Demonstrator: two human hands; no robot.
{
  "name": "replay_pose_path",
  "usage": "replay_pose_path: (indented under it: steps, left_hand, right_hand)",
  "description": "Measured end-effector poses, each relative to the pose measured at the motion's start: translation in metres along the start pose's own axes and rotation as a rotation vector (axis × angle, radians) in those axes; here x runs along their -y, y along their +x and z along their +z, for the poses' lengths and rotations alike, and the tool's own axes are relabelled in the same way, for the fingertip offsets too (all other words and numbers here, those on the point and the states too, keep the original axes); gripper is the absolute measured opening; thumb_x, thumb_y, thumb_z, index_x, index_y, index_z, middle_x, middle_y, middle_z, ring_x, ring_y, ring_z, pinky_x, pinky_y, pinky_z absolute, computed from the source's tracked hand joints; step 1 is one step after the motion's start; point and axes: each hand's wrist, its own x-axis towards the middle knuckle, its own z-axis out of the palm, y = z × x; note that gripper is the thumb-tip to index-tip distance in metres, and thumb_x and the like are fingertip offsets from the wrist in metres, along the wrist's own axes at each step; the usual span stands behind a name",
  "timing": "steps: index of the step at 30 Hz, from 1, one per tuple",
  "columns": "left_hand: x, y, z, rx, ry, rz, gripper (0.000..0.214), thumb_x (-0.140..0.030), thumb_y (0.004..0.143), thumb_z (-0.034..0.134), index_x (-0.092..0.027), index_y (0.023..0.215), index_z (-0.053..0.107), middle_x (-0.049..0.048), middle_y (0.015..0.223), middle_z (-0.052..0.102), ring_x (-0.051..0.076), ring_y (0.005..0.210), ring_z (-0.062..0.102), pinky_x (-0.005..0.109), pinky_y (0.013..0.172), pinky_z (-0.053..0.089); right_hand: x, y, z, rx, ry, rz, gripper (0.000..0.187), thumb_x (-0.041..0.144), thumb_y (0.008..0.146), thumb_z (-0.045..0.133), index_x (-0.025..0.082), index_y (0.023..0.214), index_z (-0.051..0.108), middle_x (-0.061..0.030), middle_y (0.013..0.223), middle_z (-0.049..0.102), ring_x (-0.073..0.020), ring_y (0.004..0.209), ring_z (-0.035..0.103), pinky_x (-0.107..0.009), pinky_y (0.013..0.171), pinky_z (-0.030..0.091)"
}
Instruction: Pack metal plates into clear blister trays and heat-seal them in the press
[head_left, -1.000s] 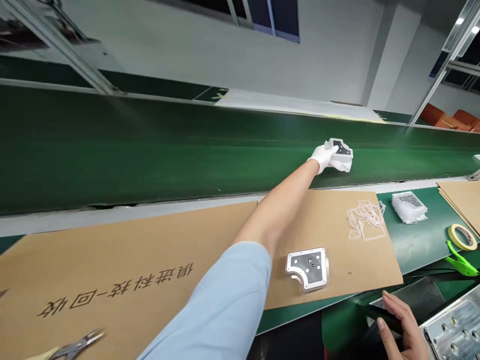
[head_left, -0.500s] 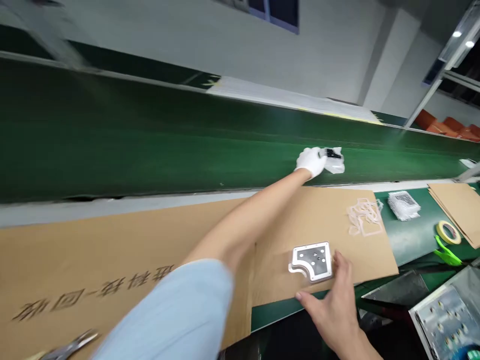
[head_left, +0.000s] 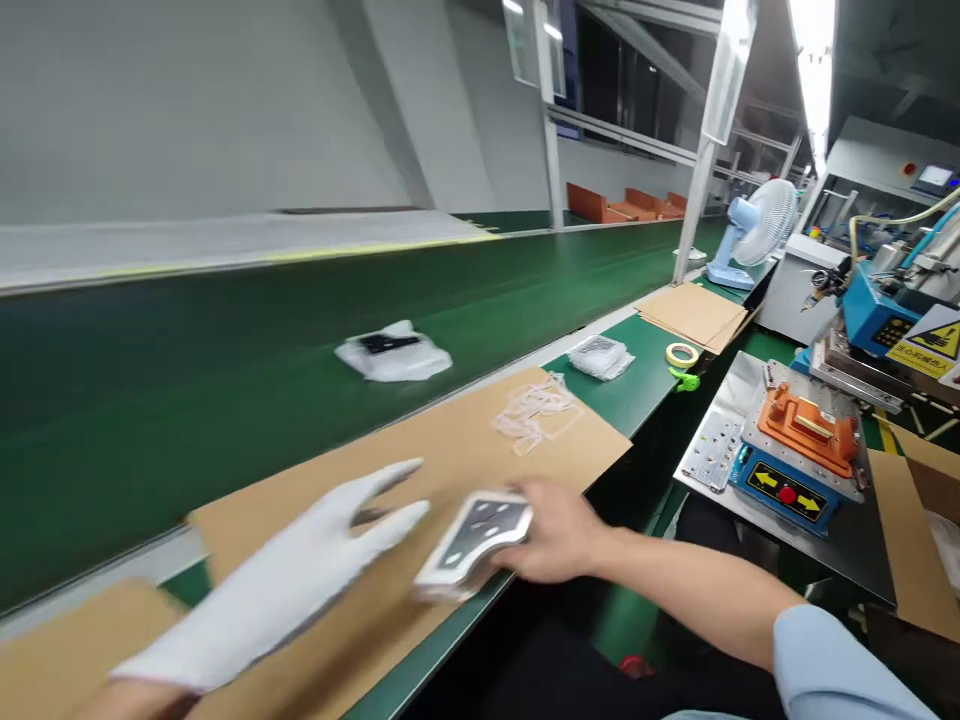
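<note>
- Over the cardboard sheet [head_left: 457, 440], the bare right hand [head_left: 553, 532] grasps one end of a grey-faced part with a pale rim [head_left: 480, 535], blurred; I can't tell whether it touches the cardboard.
- Just beside it, the white-gloved left hand [head_left: 349, 535] is released, thumb and fingers parted.
- Beyond, a white-wrapped piece [head_left: 420, 360] lies on the green belt [head_left: 510, 300].
- Pale strips [head_left: 525, 410] lie tangled towards the cardboard's far end.
</note>
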Motion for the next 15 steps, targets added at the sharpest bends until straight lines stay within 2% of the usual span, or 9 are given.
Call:
replay_pose_path:
  steps: [2, 5, 8, 11, 13, 15]
  left_hand:
    - [-0.020, -0.037, 0.005, 0.045, -0.195, -0.017, 0.085, -0.065, 0.077, 0.072, -0.037, 0.154, 0.051, 0.0020, 0.163, 0.057, 0.038, 0.140, 0.060, 0.052, 0.118, 0.048]
    - [-0.061, -0.073, 0.029, 0.179, -0.425, 0.114, 0.114, -0.034, 0.057, 0.093, -0.033, 0.162, 0.049, 0.0121, 0.164, 0.053, 0.044, 0.148, 0.052, 0.053, 0.116, 0.052]
    - [-0.105, -0.090, 0.069, 0.340, -0.533, 0.337, 0.132, -0.027, 0.050, 0.100, -0.031, 0.168, 0.040, 0.0152, 0.167, 0.047, 0.043, 0.150, 0.050, 0.056, 0.122, 0.046]
    - [-0.143, -0.099, 0.113, 0.445, -0.583, 0.530, 0.136, -0.028, 0.051, 0.101, -0.030, 0.170, 0.033, 0.0157, 0.168, 0.044, 0.043, 0.149, 0.051, 0.058, 0.127, 0.039]
    - [-0.166, -0.103, 0.141, 0.482, -0.639, 0.582, 0.129, -0.022, 0.057, 0.096, -0.031, 0.169, 0.034, 0.0150, 0.158, 0.055, 0.042, 0.138, 0.061, 0.057, 0.124, 0.044]
    - [-0.188, -0.107, 0.167, 0.500, -0.700, 0.594, 0.120, -0.019, 0.065, 0.089, -0.031, 0.169, 0.031, 0.0136, 0.144, 0.065, 0.038, 0.120, 0.071, 0.053, 0.113, 0.054]
  right_hand:
    - [0.002, -0.030, -0.038, -0.026, 0.073, 0.004, 0.085, 0.030, 0.073, 0.093, 0.026, 0.148, 0.053, -0.0092, 0.142, 0.070, -0.0309, 0.129, 0.070, -0.045, 0.110, 0.056]
    - [-0.003, -0.081, -0.102, -0.038, 0.181, -0.031, 0.091, 0.019, 0.074, 0.089, 0.026, 0.154, 0.046, -0.0092, 0.140, 0.071, -0.0265, 0.121, 0.074, -0.043, 0.109, 0.056]
    - [-0.005, -0.135, -0.157, 0.004, 0.167, -0.004, 0.090, 0.011, 0.075, 0.084, 0.028, 0.155, 0.046, -0.0080, 0.139, 0.071, -0.0259, 0.122, 0.073, -0.044, 0.110, 0.055]
    - [-0.002, -0.181, -0.193, 0.004, 0.121, 0.047, 0.090, 0.011, 0.075, 0.085, 0.029, 0.155, 0.047, -0.0074, 0.140, 0.071, -0.0268, 0.123, 0.072, -0.045, 0.111, 0.055]
    - [-0.005, -0.204, -0.207, -0.022, 0.106, 0.070, 0.089, 0.012, 0.076, 0.085, 0.030, 0.155, 0.048, -0.0077, 0.141, 0.070, -0.0277, 0.123, 0.072, -0.046, 0.109, 0.057]
    - [-0.014, -0.222, -0.215, -0.073, 0.096, 0.085, 0.088, 0.016, 0.078, 0.086, 0.031, 0.156, 0.048, -0.0079, 0.143, 0.070, -0.0285, 0.125, 0.071, -0.048, 0.111, 0.057]
